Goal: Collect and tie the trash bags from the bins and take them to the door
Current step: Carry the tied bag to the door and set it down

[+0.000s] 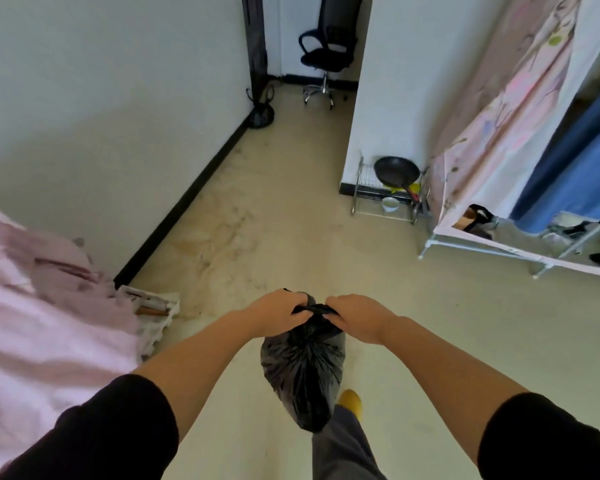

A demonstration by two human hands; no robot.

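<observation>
Black trash bag [303, 368] hangs from both hands, second bag [261, 114] far ahead.

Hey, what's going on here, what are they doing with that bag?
A person stands in a room, holding a full black trash bag off the floor. The left hand and right hand each grip its gathered top, apparently tying it. Another dark bag already sits by the doorway ahead.

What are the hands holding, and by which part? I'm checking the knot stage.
Both the left hand and right hand grip the black plastic trash bag by its gathered top.
</observation>
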